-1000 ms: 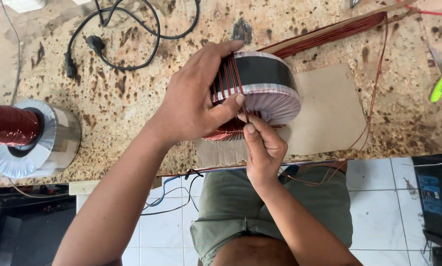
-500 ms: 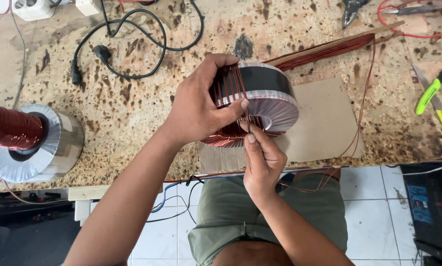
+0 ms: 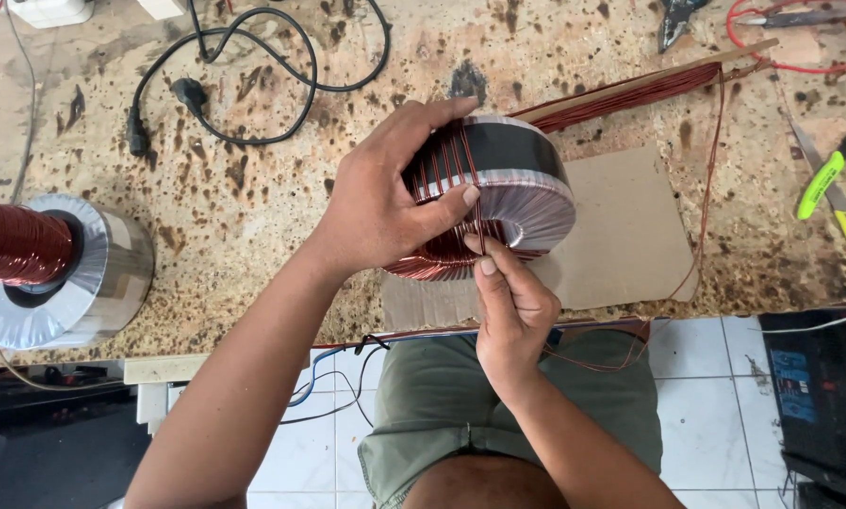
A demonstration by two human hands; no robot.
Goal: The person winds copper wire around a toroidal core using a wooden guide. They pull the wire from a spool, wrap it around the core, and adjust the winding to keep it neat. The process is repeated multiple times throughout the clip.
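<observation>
Head view: my left hand (image 3: 376, 203) grips the partly wound toroid core (image 3: 503, 193); right hand (image 3: 509, 306) pinches copper wire (image 3: 480, 236), most turns unwound.

Spool (image 3: 17, 243) and pliers (image 3: 842, 179) edge-cropped

A speckled tan stone countertop (image 3: 253, 207) fills the upper frame. On it lie a black power cord (image 3: 253, 57) at upper left, a silver ring core with a red copper spool (image 3: 55, 269) at the left edge, a cardboard sheet (image 3: 621, 236) at centre right, a wooden stick wound with copper wire (image 3: 630, 90) at upper right, and green-handled pliers (image 3: 842, 188) at the right edge.
</observation>
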